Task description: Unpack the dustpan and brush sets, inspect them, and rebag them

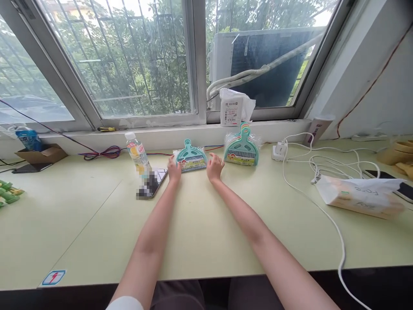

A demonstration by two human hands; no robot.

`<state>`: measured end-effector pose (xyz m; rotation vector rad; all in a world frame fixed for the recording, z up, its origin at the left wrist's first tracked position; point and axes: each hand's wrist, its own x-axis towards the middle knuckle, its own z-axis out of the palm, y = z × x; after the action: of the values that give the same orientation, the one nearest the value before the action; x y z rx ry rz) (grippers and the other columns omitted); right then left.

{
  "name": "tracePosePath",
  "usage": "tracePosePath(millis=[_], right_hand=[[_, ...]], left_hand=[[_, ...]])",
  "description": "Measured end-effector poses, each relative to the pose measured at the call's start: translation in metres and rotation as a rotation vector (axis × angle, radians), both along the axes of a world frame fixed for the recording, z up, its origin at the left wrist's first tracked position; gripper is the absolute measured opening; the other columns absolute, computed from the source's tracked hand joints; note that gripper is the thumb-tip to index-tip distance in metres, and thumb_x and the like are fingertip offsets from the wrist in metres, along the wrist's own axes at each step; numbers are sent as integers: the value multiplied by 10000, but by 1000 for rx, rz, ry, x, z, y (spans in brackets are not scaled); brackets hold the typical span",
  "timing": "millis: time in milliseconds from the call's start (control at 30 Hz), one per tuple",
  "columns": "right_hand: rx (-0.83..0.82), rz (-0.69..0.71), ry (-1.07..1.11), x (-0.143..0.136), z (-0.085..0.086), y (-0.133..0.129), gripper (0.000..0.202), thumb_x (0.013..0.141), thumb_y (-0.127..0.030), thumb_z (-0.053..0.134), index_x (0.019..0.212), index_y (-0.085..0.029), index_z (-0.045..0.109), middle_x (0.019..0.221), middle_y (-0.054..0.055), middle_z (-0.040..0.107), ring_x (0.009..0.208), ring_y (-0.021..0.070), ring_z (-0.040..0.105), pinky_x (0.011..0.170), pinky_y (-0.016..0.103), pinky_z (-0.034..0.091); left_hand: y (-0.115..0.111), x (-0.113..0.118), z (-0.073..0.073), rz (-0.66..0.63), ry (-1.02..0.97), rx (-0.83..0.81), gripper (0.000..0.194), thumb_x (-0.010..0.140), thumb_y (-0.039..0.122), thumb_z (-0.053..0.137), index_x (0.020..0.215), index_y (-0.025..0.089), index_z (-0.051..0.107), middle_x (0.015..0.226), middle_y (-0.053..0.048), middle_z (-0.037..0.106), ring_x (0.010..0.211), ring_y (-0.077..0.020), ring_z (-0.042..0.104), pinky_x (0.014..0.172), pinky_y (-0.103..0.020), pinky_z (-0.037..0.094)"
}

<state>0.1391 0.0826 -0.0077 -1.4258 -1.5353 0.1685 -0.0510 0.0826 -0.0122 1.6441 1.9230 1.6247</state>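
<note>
A packaged mini dustpan and brush set (191, 160) in teal, wrapped in clear plastic, stands near the back of the table against the low wall. My left hand (174, 169) grips its left edge with bent fingers. At its right edge is my right hand (215, 167), fingers curled against the wrapping; the exact contact is hard to make out. Just to the right stands a stack of similar dustpan sets (241, 148) with teal, orange and white handles. Left of my left hand, a phone (158, 178) lies beside a capped drink bottle (137, 153).
A white bag (237, 107) with a label sits on the sill. To the right are a charger (280, 150), loose white cables and a tissue pack (359, 198). At the left are a cardboard box (51, 150), a dark cable bundle (108, 152) and green-yellow items (9, 191).
</note>
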Motion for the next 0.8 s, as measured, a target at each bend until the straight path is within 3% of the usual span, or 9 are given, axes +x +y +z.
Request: tracePosePath(millis=[100, 167, 267, 333, 467, 533, 600, 700, 800], right_hand=[[57, 45, -81, 10, 2, -23, 380, 904, -127, 347, 1217, -217, 543, 1232, 92, 630, 1180, 213, 515, 1153, 459, 150], [101, 41, -100, 20, 2, -35, 390, 886, -123, 349, 1207, -238, 539, 1259, 74, 616, 1189, 205, 509, 1153, 461, 145], [101, -204, -18, 48, 3, -46, 430, 854, -116, 340, 1237, -225, 502, 1325, 91, 569, 1253, 237, 461, 1127, 524, 163], [117, -356, -4, 75, 4, -47, 435, 860, -125, 323, 1252, -211, 489, 1350, 109, 544, 1287, 252, 431, 1124, 538, 153], [119, -451, -65, 138, 1, -38, 422, 873, -159, 340, 1271, -203, 472, 1361, 135, 525, 1282, 254, 434, 1123, 524, 164], [23, -475, -14, 166, -3, -29, 431, 863, -198, 401, 1289, -172, 459, 1353, 172, 527, 1285, 289, 437, 1084, 520, 240], [-132, -424, 99, 185, -8, -20, 441, 863, -274, 475, 1288, -155, 459, 1286, 178, 583, 1189, 298, 530, 985, 455, 369], [-234, -370, 157, 197, -15, -12, 391, 867, -338, 522, 1228, -191, 507, 1229, 150, 628, 1144, 282, 578, 922, 420, 403], [-265, -406, 168, 197, -18, -14, 352, 883, -349, 524, 1205, -206, 521, 1110, 124, 681, 1086, 279, 609, 923, 442, 382]], left_hand=[[-15, 7, 7, 46, 164, 171, 391, 876, 138, 436, 1258, 202, 486, 1393, -127, 494, 1359, -232, 386, 1129, -410, 307], [-27, 13, 13, 35, 253, 215, 374, 881, 115, 396, 1216, 214, 530, 1389, -107, 496, 1344, -230, 396, 1129, -413, 309], [-44, 22, 21, -49, 347, 190, 321, 871, 90, 382, 1044, 234, 611, 1284, -89, 567, 1249, -243, 483, 1079, -426, 367], [-52, 30, 24, -134, 385, 146, 293, 869, 87, 379, 870, 240, 628, 1100, -85, 637, 1140, -246, 549, 1012, -421, 422], [-69, 60, 23, -287, 426, 76, 295, 839, 70, 405, 702, 237, 605, 869, -68, 646, 990, -235, 592, 926, -391, 457], [-85, 80, 19, -442, 429, -36, 293, 794, 43, 415, 682, 225, 614, 829, -59, 644, 880, -209, 610, 836, -348, 478], [-109, 97, 12, -667, 445, -149, 259, 763, 49, 450, 701, 213, 640, 854, -55, 648, 789, -176, 608, 776, -310, 480], [-146, 115, 5, -803, 465, -168, 260, 800, 92, 461, 840, 226, 680, 975, -65, 637, 808, -153, 602, 769, -283, 477], [-165, 120, 4, -884, 482, -175, 291, 823, 103, 453, 943, 238, 681, 1035, -71, 620, 880, -151, 602, 824, -276, 472]])
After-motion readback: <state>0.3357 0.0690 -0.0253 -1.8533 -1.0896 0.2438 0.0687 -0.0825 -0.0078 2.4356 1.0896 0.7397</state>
